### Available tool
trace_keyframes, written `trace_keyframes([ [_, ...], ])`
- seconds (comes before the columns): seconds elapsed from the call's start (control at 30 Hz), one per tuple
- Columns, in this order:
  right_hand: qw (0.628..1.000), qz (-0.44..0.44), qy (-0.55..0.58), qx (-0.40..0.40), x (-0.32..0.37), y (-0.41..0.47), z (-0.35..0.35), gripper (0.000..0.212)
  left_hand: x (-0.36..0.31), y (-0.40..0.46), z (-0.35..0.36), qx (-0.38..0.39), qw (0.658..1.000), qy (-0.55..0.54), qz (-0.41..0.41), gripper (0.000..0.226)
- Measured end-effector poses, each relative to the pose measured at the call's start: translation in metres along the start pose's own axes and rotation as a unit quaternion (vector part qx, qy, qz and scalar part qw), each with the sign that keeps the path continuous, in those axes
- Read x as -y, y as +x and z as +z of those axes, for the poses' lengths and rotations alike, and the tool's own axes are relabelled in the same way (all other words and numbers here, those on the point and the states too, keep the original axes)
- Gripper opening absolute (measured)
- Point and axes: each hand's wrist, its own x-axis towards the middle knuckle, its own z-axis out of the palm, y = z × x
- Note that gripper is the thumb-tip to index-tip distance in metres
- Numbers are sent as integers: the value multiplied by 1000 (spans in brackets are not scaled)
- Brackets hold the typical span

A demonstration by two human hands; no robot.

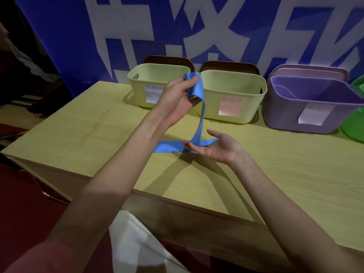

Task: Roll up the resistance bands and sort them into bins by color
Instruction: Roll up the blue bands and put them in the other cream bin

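Observation:
A blue resistance band (199, 123) hangs from my left hand (178, 99), which pinches its folded upper end in front of the bins. The band drops to the wooden table (275, 170), where its lower part lies flat and runs to the left. My right hand (214, 147) is palm up with relaxed fingers, and the band's lower part rests across its fingertips. Two pale green bins (155, 73) (246, 83) and a purple bin (291, 115) stand in a row along the back of the table, each with a paper label.
A green container (354, 125) shows at the far right edge. Brown lids lean behind the green bins, a lilac lid behind the purple one. A blue banner with white characters hangs behind. The table's front edge runs diagonally below my arms.

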Motion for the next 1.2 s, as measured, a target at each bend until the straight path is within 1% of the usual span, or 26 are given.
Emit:
trace_keyframes([
  [0.07, 999, -27, 23, -12, 1, -1, 3, 51, -3, -1, 6, 12, 999, -38, -10, 8],
  [0.17, 995, -75, 41, -44, 8, 1, 3, 42, -6, 0, 11, 22, 997, -74, -29, 13],
  [0.27, 988, -135, 12, -69, 17, 0, -3, 23, -8, 0, 14, 30, 997, -73, -24, 15],
  [0.3, 984, -161, 3, -71, 22, -3, -5, 22, -9, 0, 14, 26, 997, -70, -18, 14],
  [0.37, 976, -210, -17, -54, 35, -12, -13, 39, -7, 0, 8, 13, 998, -63, -4, 13],
  [0.4, 972, -227, -26, -46, 41, -18, -18, 44, -3, 0, 4, 6, 999, -49, 3, 13],
  [0.43, 968, -246, -39, -43, 48, -25, -24, 37, 1, 0, -1, -3, 1000, -13, 12, 13],
  [0.47, 959, -273, -51, -53, 54, -33, -30, 26, 9, 0, -6, -16, 999, 37, 18, 15],
  [0.5, 950, -299, -60, -69, 61, -40, -36, 21, 17, 0, -11, -35, 995, 93, 18, 16],
  [0.57, 930, -342, -79, -109, 76, -53, -53, 16, 38, -3, -18, -75, 980, 184, -1, 16],
  [0.6, 917, -363, -94, -137, 82, -59, -63, 13, 49, -5, -22, -87, 974, 210, -18, 16],
  [0.7, 855, -426, -185, -233, 96, -82, -88, 20, 78, -10, -29, -87, 960, 251, -90, 12],
  [0.8, 805, -461, -253, -274, 109, -102, -96, 19, 104, -20, -26, -80, 949, 255, -168, 8],
  [0.83, 785, -468, -289, -285, 113, -106, -95, 19, 111, -24, -24, -80, 943, 264, -188, 5],
  [0.87, 749, -472, -349, -307, 119, -107, -96, 19, 118, -29, -21, -79, 938, 267, -205, 3],
  [0.93, 648, -475, -483, -348, 131, -104, -94, 22, 128, -38, -17, -78, 932, 261, -239, 13],
  [1.0, 554, -472, -586, -357, 142, -97, -89, 22, 135, -49, -10, -63, 927, 262, -261, 10],
  [1.1, 401, -444, -712, -367, 160, -81, -81, 16, 143, -66, 2, -16, 913, 318, -254, 30],
  [1.13, 363, -431, -739, -369, 165, -75, -79, 16, 145, -71, 6, 3, 912, 331, -242, 32],
  [1.17, 338, -421, -758, -366, 167, -70, -77, 17, 148, -75, 10, 25, 910, 342, -232, 30],
  [1.2, 323, -413, -771, -362, 169, -65, -75, 18, 151, -78, 13, 47, 909, 348, -226, 26],
])
